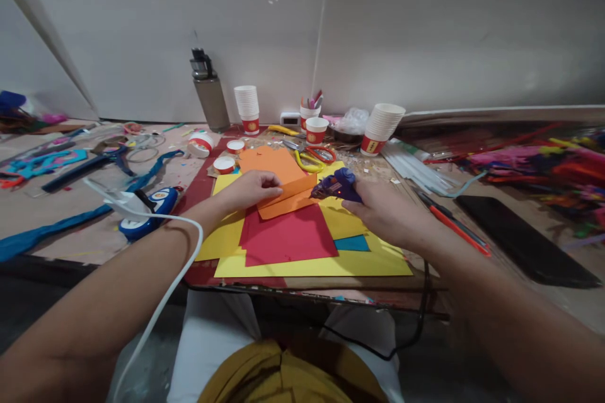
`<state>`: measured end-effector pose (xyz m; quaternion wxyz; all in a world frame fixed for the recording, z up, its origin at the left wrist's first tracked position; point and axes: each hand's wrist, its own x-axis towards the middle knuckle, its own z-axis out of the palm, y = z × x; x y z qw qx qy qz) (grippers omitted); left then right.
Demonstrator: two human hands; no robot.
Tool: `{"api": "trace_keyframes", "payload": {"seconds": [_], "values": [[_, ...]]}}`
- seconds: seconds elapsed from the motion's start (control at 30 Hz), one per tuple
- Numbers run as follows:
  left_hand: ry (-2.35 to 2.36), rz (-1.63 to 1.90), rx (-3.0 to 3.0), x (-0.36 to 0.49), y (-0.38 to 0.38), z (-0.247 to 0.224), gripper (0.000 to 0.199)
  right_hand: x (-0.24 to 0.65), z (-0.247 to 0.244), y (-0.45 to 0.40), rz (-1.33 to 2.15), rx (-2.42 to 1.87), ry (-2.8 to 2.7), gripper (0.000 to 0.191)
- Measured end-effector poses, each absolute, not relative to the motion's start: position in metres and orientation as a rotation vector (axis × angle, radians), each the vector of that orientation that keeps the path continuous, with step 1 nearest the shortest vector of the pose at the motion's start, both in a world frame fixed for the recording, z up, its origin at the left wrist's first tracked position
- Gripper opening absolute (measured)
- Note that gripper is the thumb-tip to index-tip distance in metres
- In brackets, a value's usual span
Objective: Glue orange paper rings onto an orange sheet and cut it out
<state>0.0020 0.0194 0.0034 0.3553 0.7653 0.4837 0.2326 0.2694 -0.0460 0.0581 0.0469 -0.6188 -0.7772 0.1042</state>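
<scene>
Cluttered work table (28, 204), mixed pinkish and dark red top, pushed up against a plain pale wall (425, 25) with a vertical seam. Yellow sheets (312, 267) lie at the near edge, red paper (288, 239) over them. Orange paper (293, 198) sits mid-table above the red, its near part folded; another orange sheet (269, 160) just behind.

Left hand (259, 189): thumb and fingers close together, holding the folded orange paper. Right hand (373, 204): wrapped around a dark blue glue gun (338, 186), nozzle end at the paper's right side; contact unclear.

Containers: tall left cup stack (246, 102) upright by a grey bottle (210, 101); right cup stack (382, 129) leaning slightly. Pen cup (310, 111) holds pens or similar; a single white-red cup (316, 131) stands in front, contents can't tell. A tipped cup (200, 144) lies left, near two shallow cup pieces (224, 165). Clear plastic bag (355, 119) in a dark bowl (347, 135). Black phone (527, 239) far right, near a colourful blurred heap (543, 167).
</scene>
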Motion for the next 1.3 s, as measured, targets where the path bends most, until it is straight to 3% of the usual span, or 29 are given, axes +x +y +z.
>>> {"api": "trace_keyframes", "payload": {"seconds": [0.33, 1.3], "values": [[1.204, 0.585, 2.015, 0.0, 0.021, 0.003, 0.028, 0.246, 0.051, -0.047, 0.657, -1.583, -2.35, 0.025], [1.01, 0.68, 1.348, -0.003, 0.019, -0.005, 0.023, 0.239, 0.054, -0.044, 0.612, -1.56, -2.474, 0.024]]}}
